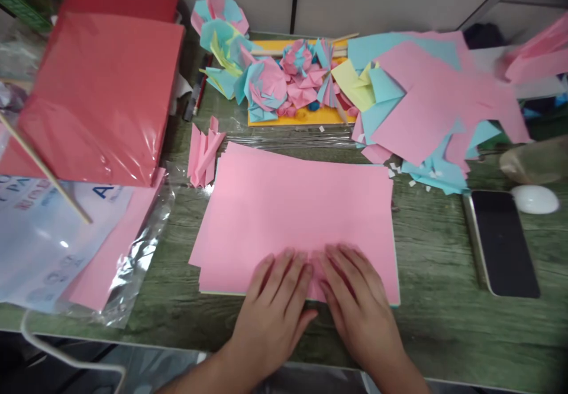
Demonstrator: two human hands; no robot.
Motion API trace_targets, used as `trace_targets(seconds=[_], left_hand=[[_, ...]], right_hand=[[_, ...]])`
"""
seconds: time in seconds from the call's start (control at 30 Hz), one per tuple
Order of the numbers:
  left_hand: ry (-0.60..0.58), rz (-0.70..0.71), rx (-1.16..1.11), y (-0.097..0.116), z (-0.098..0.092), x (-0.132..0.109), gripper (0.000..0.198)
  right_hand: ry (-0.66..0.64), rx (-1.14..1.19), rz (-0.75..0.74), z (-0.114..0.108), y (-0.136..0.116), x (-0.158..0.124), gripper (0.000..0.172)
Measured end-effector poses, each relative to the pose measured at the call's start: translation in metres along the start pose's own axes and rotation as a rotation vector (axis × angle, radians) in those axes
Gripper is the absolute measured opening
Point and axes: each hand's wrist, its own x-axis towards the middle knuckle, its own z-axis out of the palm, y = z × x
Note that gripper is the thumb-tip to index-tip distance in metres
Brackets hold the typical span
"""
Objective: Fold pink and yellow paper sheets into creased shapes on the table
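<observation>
I had the left hand [273, 305] and the right hand [361, 299] palms down over the near edge of a stack of flat pink paper sheets [302, 199], which lay mid-table on a dark green wood-grained tabletop [430, 252]. The left hand was unclenched, its fingers resting on the paper and its thumb held out to the side. The right hand had its fingers stretched forward on the top sheet, the thumb close beside them; whether it pinched anything, I could not tell. Pink paper showed in the narrow gap between the hands. Beyond the stack's far edge I saw a row of thin shiny metal wires [288, 141], and just beside its far left corner a small bundle of folded pink paper [205, 154]. A black-screened phone [503, 243] lay well apart to the right.
</observation>
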Motion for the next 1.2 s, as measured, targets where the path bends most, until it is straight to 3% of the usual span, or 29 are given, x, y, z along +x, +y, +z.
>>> trace_targets(seconds=[0.23, 0.67, 1.2], left_hand=[[0.006, -0.005, -0.049, -0.0005, 0.0041, -0.0059, 0.044], [0.002, 0.002, -0.040, -0.0019, 0.0020, -0.0038, 0.042], [0.010, -0.060, -0.089, 0.0020, 0.0111, -0.0084, 0.045]], right_hand=[[0.003, -0.038, 0.037, 0.0034, -0.0042, 0.0034, 0.044], [-0.035, -0.010, 0.053, 0.0024, -0.0035, 0.0025, 0.052], [-0.035, -0.005, 0.050, 0.0015, -0.0035, 0.0052, 0.043]])
